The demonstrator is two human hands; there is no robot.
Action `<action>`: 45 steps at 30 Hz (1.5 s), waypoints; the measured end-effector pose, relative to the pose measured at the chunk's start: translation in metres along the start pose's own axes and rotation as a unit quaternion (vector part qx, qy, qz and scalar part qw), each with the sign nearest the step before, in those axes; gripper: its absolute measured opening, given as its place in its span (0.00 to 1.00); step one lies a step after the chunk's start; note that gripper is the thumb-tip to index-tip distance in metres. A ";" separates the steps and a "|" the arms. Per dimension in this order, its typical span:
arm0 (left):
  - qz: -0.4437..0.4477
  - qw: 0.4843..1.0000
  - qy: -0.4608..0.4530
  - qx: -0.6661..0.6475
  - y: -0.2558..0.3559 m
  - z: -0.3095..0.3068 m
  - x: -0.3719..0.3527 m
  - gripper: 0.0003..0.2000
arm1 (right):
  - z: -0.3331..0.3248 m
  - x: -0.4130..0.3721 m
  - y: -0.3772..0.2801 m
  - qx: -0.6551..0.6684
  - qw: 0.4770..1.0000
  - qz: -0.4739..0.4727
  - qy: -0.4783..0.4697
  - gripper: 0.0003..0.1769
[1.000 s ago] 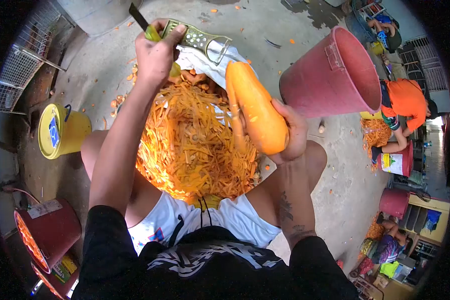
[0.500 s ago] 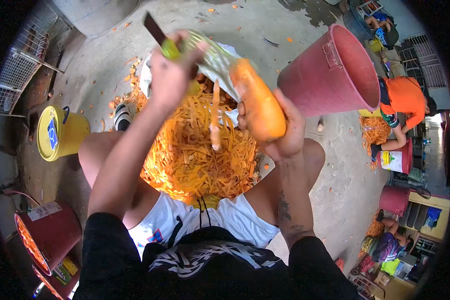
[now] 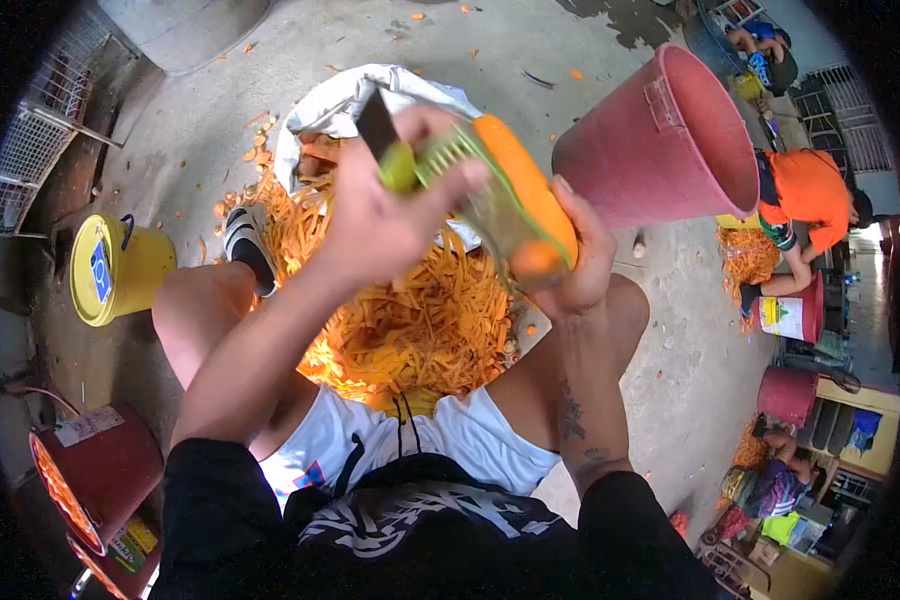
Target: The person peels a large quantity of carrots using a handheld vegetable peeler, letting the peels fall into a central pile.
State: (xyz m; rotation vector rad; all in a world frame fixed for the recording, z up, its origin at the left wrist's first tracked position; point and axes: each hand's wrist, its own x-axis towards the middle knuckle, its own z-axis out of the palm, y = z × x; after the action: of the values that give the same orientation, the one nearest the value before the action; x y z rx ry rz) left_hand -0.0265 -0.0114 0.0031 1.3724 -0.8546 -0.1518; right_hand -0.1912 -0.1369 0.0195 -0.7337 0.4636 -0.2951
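Observation:
My left hand point(image 3: 375, 215) is closed around a green peeler point(image 3: 460, 165), blurred by motion. A dark flat blade-like piece point(image 3: 376, 122) sticks out past the same hand. The peeler lies along a thick orange carrot point(image 3: 523, 175), partly covering it. My right hand point(image 3: 585, 250) grips the carrot at its near end, fingers wrapped under and behind it. Below both hands, between my knees, a large heap of orange peel strips point(image 3: 410, 330) spills from a white sack point(image 3: 355, 95).
A large red bin point(image 3: 635, 145) stands to the right. On the left are a yellow bucket point(image 3: 120, 275) and a dark red bucket point(image 3: 105, 470) of orange pieces. A person in an orange shirt point(image 3: 810, 195) bends over at far right. Scraps point(image 3: 260, 140) litter the concrete floor.
My left hand has moved right and down, bringing the peeler along the carrot. The loose strip that hung below the carrot is gone from view. My right hand stays nearly in place.

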 end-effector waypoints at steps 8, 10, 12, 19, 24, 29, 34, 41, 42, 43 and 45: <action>-0.122 0.987 0.097 -0.033 -0.023 -0.031 0.025 0.09 | -0.018 0.003 0.009 -0.023 0.996 0.021 -0.087 0.30; -0.033 0.999 0.012 -0.016 0.008 -0.001 -0.009 0.09 | -0.017 0.003 0.007 0.014 1.000 -0.008 0.006 0.30; 0.052 0.998 -0.028 0.008 0.013 0.006 -0.017 0.09 | 0.001 -0.005 0.000 0.015 1.000 -0.001 0.019 0.30; -0.084 0.991 0.101 0.010 -0.023 -0.045 0.033 0.09 | -0.012 -0.002 0.007 -0.011 0.992 0.032 -0.125 0.27; 0.060 0.996 -0.066 -0.007 0.005 0.004 -0.020 0.08 | -0.007 -0.003 0.000 -0.005 1.000 0.018 -0.010 0.30; -0.038 0.994 0.101 0.017 -0.039 -0.053 0.037 0.07 | -0.029 0.005 0.012 0.003 0.985 0.042 -0.166 0.28; -0.048 0.998 -0.001 -0.030 0.007 -0.003 -0.010 0.10 | -0.017 0.001 0.006 0.006 0.999 0.039 -0.004 0.30; -0.026 0.995 0.101 0.007 -0.035 -0.054 0.037 0.07 | -0.012 -0.006 0.013 -0.020 0.993 0.057 -0.097 0.32; -0.019 0.995 0.101 0.010 -0.028 -0.054 0.038 0.07 | -0.010 -0.006 0.012 -0.024 0.993 0.058 -0.104 0.32; -0.060 0.992 0.109 0.007 -0.024 -0.051 0.036 0.07 | -0.009 -0.005 0.010 -0.029 0.992 0.058 -0.109 0.32; -0.103 0.990 0.082 -0.049 0.005 -0.024 0.014 0.08 | -0.018 0.002 0.006 -0.008 0.993 0.045 -0.104 0.31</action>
State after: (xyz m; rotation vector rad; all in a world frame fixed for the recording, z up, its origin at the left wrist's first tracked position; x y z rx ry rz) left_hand -0.0040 0.0012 0.0150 1.3579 -0.5598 -0.2337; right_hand -0.1983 -0.1438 0.0030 -0.7487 0.3004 -0.1281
